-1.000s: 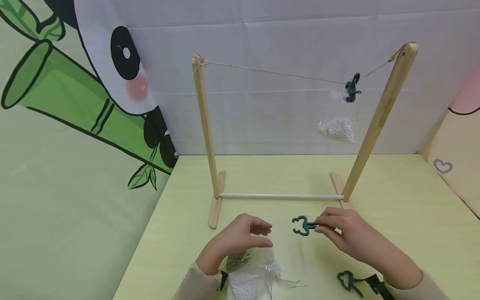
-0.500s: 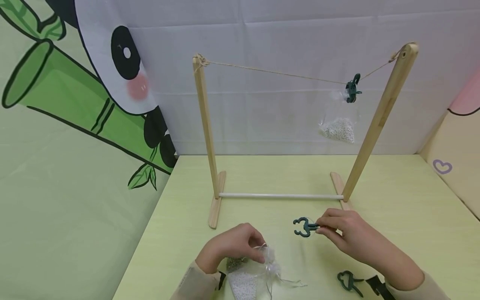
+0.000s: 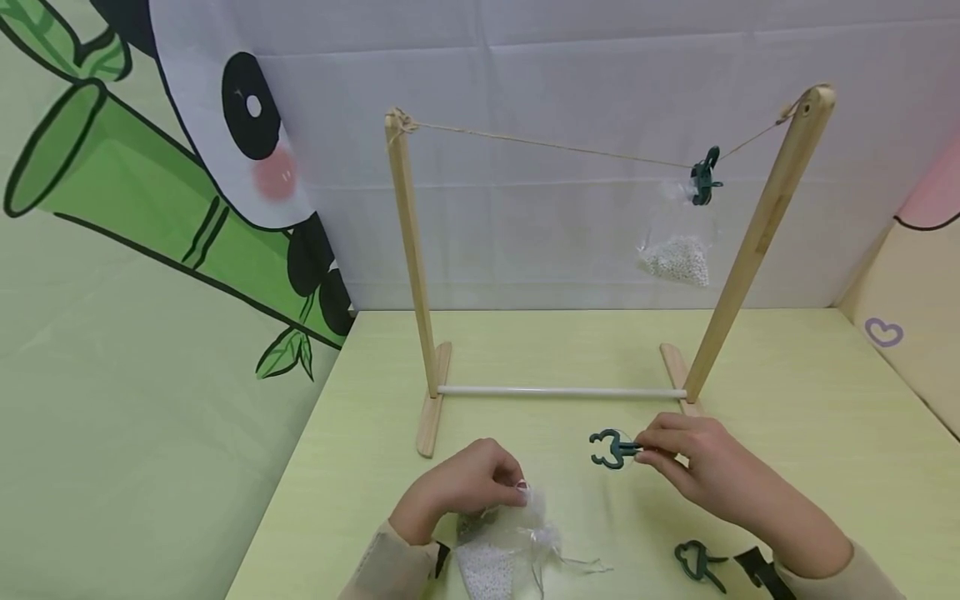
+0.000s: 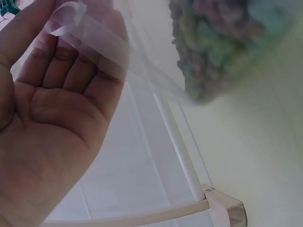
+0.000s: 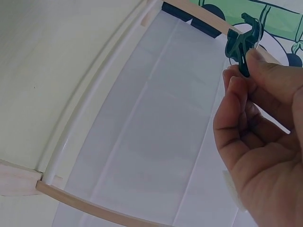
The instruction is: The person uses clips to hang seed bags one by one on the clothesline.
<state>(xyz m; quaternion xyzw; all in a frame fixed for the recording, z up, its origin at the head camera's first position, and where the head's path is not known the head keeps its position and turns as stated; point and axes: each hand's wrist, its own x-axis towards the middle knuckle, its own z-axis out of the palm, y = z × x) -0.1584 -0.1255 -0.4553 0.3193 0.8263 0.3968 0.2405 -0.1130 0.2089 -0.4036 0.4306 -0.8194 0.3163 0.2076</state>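
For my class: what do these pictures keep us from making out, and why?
Head: lower end of the nearer white bag, cut off by the bottom edge.
Head: handle ends of the held clip, hidden by the right grip.
Left wrist: coloured pieces, too blurred to identify.

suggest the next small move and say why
Probably raise the held bag toward the string: the left hand pinches its top, the right hand holds a clip, and the hanging bag is clipped there.
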